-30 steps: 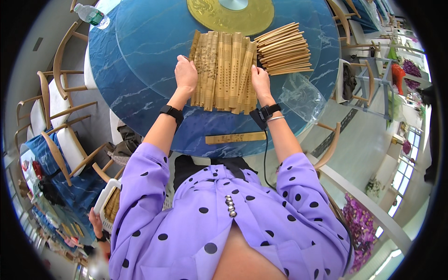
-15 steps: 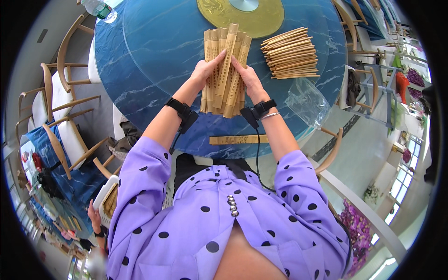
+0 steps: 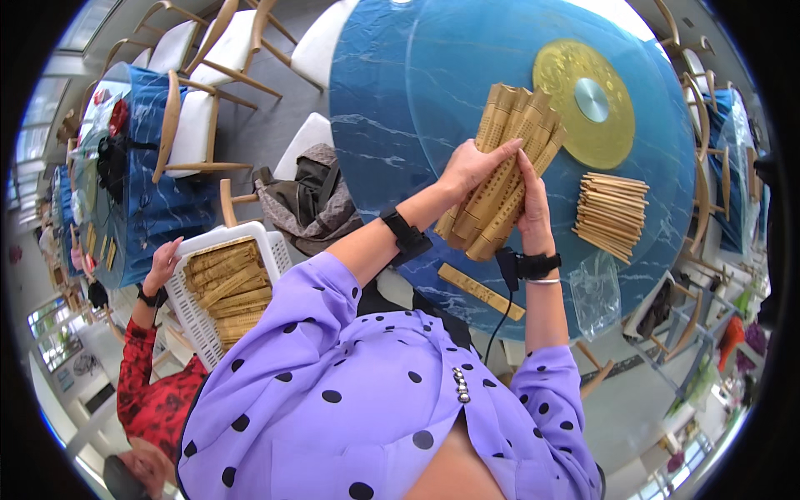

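Both my hands grip a fanned bundle of long tan paper chopstick sleeves (image 3: 498, 190), printed with dark characters and held above the blue tabletop. My left hand (image 3: 478, 169) wraps its left side, thumb across the top. From the right, my right hand (image 3: 534, 198) presses it, thumb pointing up beside the left thumb. Most of my fingers are hidden beneath the bundle. One single sleeve (image 3: 482, 292) lies flat near the table's front edge. To the right sits a stacked pile of wooden chopsticks (image 3: 611, 215), with a crumpled clear plastic bag (image 3: 595, 293) just in front of it.
At my left a co-worker's hand (image 3: 164, 262) is at the rim of a white plastic basket (image 3: 199, 321) holding many similar sleeves. A yellow disc (image 3: 553, 70) lies on the round blue table (image 3: 375, 100). A chair with a dark bag (image 3: 310, 196) stands close by.
My view has turned left, bringing the co-worker and the basket's contents into sight. The bundle stays in both my hands, now tilted and gathered more closely together.
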{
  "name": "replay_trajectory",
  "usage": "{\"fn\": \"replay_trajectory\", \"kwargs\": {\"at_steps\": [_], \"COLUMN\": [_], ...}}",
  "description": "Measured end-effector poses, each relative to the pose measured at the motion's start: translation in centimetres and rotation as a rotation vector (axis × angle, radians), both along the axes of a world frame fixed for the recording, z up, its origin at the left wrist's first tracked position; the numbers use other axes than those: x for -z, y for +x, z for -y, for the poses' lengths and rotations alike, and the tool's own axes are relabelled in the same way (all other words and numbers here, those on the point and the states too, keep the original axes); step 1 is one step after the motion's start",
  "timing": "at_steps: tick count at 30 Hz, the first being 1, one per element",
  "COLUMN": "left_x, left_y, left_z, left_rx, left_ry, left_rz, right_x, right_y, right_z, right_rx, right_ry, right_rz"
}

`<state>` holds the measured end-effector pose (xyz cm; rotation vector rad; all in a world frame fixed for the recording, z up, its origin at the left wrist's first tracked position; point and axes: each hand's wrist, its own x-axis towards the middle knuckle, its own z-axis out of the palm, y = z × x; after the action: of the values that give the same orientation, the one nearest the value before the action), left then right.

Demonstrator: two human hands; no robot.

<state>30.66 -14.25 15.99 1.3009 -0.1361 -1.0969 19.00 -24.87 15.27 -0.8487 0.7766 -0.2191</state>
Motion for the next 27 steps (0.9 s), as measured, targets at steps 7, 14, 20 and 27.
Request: {"fn": "replay_trajectory", "kwargs": {"at_steps": [7,14,20,27], "left_x": [-8.4,-11.5,-10.8,-4.4], "left_y": [2.2,-2.6,-9.0,-15.9], "left_z": [-19.4,-39.1,-51.4,-58.1], "left_rx": [-0.457,-1.2,-1.615,-1.87], "left_ry": [-0.15,-0.199,-0.19,-0.16], "left_rz": [-0.084,-0.033,-0.126,-0.322], "right_x": [-8.1,-13.0,-11.9,-6.1], "right_y": [9.2,14.8,14.6,10.7], "right_z": [-14.4,-35.1,-51.2,-61.5], "right_rx": [-0.575,-1.241,-1.707,-2.077], "right_ry": [-0.028,0.071,0.048,-0.07], "right_rz": [0.081,0.205,0.011,-0.13]}}
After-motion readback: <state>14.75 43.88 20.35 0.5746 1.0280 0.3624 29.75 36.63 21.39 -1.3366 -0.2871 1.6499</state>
